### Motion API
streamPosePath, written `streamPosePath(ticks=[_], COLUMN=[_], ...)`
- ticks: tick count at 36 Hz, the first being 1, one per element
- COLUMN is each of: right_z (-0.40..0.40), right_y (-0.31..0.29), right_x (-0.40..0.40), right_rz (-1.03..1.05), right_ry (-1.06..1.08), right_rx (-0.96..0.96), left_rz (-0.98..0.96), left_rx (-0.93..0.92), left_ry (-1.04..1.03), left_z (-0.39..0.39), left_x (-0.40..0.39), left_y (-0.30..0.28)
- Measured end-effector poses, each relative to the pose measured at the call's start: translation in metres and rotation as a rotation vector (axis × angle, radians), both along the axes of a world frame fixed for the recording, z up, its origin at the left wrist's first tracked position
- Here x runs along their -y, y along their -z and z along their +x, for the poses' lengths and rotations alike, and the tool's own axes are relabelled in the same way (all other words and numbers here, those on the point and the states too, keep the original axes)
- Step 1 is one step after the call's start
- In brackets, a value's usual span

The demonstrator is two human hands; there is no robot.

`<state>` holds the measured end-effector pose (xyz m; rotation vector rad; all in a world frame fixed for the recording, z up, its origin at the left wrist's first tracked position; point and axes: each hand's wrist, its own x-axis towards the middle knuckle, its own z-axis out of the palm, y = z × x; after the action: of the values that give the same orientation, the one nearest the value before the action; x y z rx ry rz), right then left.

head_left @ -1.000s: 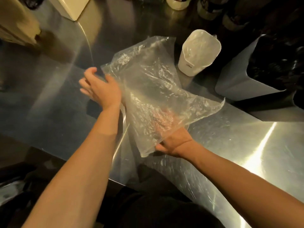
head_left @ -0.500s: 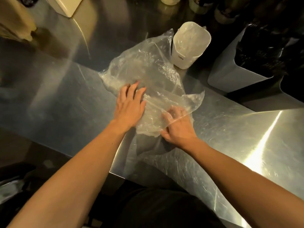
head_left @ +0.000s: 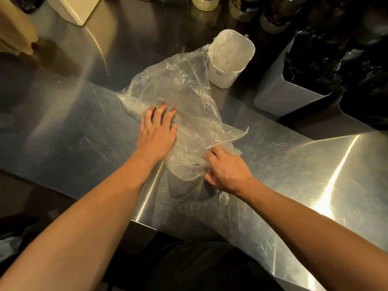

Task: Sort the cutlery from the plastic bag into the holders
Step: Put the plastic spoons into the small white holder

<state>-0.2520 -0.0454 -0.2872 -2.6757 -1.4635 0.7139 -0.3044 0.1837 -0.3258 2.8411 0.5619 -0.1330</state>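
**Flattened bag, one stray clear spoon at the wrist**

The left hand [head_left: 156, 133] is lying flat on the plastic bag [head_left: 184, 106], its fingers [head_left: 162, 110] straight and spread, pressing the film down onto the counter [head_left: 63, 122] and gripping nothing. The bag is sprawling from under that palm toward the white holder [head_left: 227, 59], its far edge touching the holder's wall. It is looking slack and nearly flat; whether any cutlery is remaining inside cannot be told through the crinkled film.

The right hand [head_left: 226, 171] is working at the bag's near corner, its fingers partly curled with the forefinger reaching under a raised fold of film; whether they are actually pinching the plastic cannot be told. Just beside that wrist, on the bare counter, what appears to be a clear plastic spoon [head_left: 223, 198] is lying outside the bag, behind the fingers rather than under them.

The likely slip, as a judgement: that spoon is nearly invisible against the glare, so it is risking being overlooked or brushed off the near edge by the forearm. Dragging the bag could also be tugging at the white holder and tipping it. The grey holder [head_left: 279, 95] to the right is standing apart from the bag, dark cutlery filling it.
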Motion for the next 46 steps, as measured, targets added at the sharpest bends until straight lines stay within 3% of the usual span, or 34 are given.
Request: streamPosePath(ticks=[7, 14, 22, 25, 29, 33, 36, 39, 43, 46], right_z=[0.000, 0.003, 0.015, 0.017, 0.012, 0.008, 0.009, 0.009, 0.011, 0.014], right_y=[-0.008, -0.017, -0.032, -0.034, -0.043, -0.047, -0.050, -0.053, -0.055, -0.054], right_x=[0.015, 0.048, 0.076, 0.076, 0.093, 0.109, 0.119, 0.125, 0.131, 0.138], right_rz=[0.065, 0.379, 0.580, 0.604, 0.671, 0.793, 0.863, 0.938, 0.947, 0.938], right_ry=[-0.006, 0.321, 0.573, 0.643, 0.792, 1.053, 1.264, 1.426, 1.552, 1.586], right_rx=[-0.074, -0.214, -0.253, -0.290, -0.396, -0.626, -0.775, -0.942, -1.109, -1.216], left_rz=[-0.029, -0.081, 0.001, -0.198, -0.442, -0.331, -0.187, -0.043, -0.069, 0.020], left_rx=[-0.031, -0.046, 0.228, 0.278, 0.106, -0.245, -0.393, -0.355, -0.253, -0.239], left_ry=[-0.026, -0.018, -0.043, 0.003, -0.115, -0.112, -0.068, -0.018, -0.034, 0.030], left_z=[0.002, 0.009, 0.027, 0.027, 0.012, -0.018, -0.039, -0.053, -0.060, -0.063], left_x=[0.000, -0.003, 0.040, 0.073, 0.143, 0.200, 0.225, 0.236, 0.235, 0.235], left_y=[-0.003, -0.021, -0.095, -0.113, -0.127, -0.106, -0.077, -0.054, -0.043, -0.037])
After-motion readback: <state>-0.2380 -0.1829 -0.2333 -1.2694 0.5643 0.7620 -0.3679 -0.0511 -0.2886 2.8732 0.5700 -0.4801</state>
